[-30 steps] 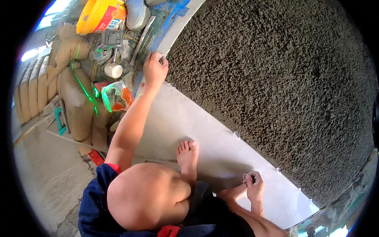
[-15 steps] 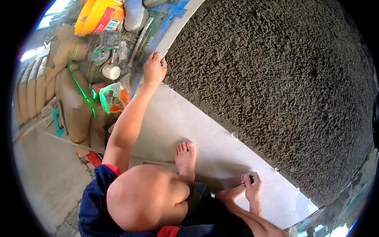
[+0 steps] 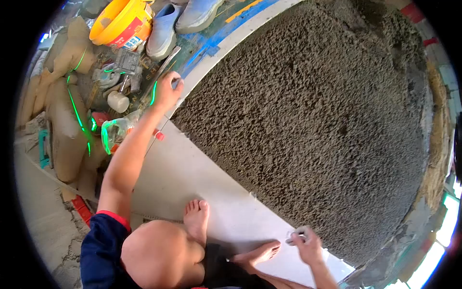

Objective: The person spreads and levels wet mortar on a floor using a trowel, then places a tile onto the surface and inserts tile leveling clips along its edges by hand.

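Note:
My left hand (image 3: 168, 92) is at the edge of the pale curved border strip (image 3: 204, 67), its fingers curled in toward the thumb. Whatever is between those fingertips is too small to make out. My right hand (image 3: 309, 244) is closed on small whitish clear tile leveling clips, above the lower edge of the large pale tile (image 3: 216, 192). Along that edge, a similar clip (image 3: 252, 195) sticks out beside the rough grey mortar bed (image 3: 308, 111). A red plastic piece (image 3: 159, 135) lies on the tile near my left forearm.
My bare feet (image 3: 196, 219) rest on the tile. At upper left are a yellow bucket (image 3: 118, 24), blue-grey shoes (image 3: 163, 31), a white-headed mallet (image 3: 118, 101), a clear plastic bag (image 3: 115, 132) and brown sacks (image 3: 70, 130). A green laser line crosses the sacks.
The view has shifted, showing more of the mortar's right side. My left hand has moved slightly along the border strip. My right hand has risen from beside my foot toward the mortar edge.

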The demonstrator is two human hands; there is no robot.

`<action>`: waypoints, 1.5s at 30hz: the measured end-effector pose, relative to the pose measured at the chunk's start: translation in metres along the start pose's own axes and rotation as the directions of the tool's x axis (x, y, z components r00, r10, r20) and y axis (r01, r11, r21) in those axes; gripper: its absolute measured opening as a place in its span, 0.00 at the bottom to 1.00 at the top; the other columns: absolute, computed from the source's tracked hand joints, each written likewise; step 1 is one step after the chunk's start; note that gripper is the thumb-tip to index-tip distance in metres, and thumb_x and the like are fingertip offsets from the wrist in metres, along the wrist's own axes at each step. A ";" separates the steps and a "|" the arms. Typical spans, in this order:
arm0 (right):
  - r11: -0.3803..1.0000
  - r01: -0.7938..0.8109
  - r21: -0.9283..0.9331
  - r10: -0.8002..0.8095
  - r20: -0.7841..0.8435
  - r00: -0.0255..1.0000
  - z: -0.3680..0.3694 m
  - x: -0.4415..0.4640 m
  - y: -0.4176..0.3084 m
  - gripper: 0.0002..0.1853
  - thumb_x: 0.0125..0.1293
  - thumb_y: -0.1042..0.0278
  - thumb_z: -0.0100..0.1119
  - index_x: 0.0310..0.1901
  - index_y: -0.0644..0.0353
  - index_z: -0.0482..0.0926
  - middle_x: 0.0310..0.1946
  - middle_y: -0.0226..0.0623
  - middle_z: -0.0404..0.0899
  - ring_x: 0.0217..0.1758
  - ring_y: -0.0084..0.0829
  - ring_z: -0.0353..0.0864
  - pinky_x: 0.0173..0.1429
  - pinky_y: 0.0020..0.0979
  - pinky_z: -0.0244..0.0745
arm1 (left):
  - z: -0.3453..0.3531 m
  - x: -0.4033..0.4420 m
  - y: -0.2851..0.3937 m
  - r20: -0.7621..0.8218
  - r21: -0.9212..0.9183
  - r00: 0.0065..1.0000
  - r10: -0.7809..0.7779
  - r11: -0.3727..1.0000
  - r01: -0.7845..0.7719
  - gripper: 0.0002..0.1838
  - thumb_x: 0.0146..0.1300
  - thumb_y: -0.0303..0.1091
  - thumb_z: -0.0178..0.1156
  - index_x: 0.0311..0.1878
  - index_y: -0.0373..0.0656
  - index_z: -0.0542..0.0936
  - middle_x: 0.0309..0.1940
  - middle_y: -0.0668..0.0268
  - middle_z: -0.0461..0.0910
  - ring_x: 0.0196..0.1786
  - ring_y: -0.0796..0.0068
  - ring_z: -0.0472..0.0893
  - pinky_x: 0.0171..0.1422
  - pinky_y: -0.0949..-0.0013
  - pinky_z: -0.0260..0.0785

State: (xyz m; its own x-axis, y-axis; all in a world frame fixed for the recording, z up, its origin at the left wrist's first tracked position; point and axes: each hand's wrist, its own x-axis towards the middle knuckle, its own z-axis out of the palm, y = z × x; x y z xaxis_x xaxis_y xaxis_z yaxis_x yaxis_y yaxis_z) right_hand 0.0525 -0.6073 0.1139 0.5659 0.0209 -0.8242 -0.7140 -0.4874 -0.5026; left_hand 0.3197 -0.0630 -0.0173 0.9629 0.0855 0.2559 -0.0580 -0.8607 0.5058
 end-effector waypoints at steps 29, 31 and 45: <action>0.764 0.015 -0.645 -0.311 -0.348 0.885 0.061 0.460 -0.504 0.15 0.55 0.61 0.71 0.31 0.68 0.84 0.29 0.45 0.87 0.33 0.35 0.89 0.41 0.34 0.85 | 0.075 0.103 -0.006 -0.159 0.120 0.987 0.004 0.993 0.015 0.22 0.67 0.39 0.59 0.58 0.34 0.76 0.62 0.54 0.74 0.66 0.53 0.71 0.71 0.55 0.64; 0.808 0.025 -0.589 -0.283 -0.350 0.893 0.066 0.458 -0.504 0.14 0.56 0.60 0.70 0.29 0.67 0.84 0.27 0.43 0.87 0.30 0.31 0.88 0.38 0.32 0.84 | 0.074 0.103 -0.007 -0.155 0.111 0.988 -0.009 0.993 0.026 0.22 0.67 0.38 0.60 0.58 0.34 0.76 0.62 0.53 0.74 0.66 0.52 0.71 0.71 0.55 0.64; 0.889 0.040 -0.457 -0.145 -0.197 0.970 0.067 0.467 -0.503 0.14 0.71 0.67 0.55 0.31 0.65 0.84 0.24 0.30 0.87 0.19 0.17 0.82 0.22 0.27 0.71 | 0.077 0.105 -0.010 -0.171 0.112 0.985 -0.006 0.993 0.026 0.22 0.66 0.39 0.61 0.57 0.34 0.76 0.60 0.54 0.74 0.64 0.52 0.72 0.70 0.54 0.66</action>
State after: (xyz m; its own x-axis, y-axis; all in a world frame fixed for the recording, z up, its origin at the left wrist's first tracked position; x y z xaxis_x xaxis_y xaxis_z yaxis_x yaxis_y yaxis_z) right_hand 0.6479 -0.2937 -0.0363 0.7337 -0.0808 -0.6746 -0.4233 -0.8311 -0.3608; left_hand 0.4413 -0.0839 -0.0593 0.9041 0.1752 0.3896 -0.0035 -0.9090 0.4168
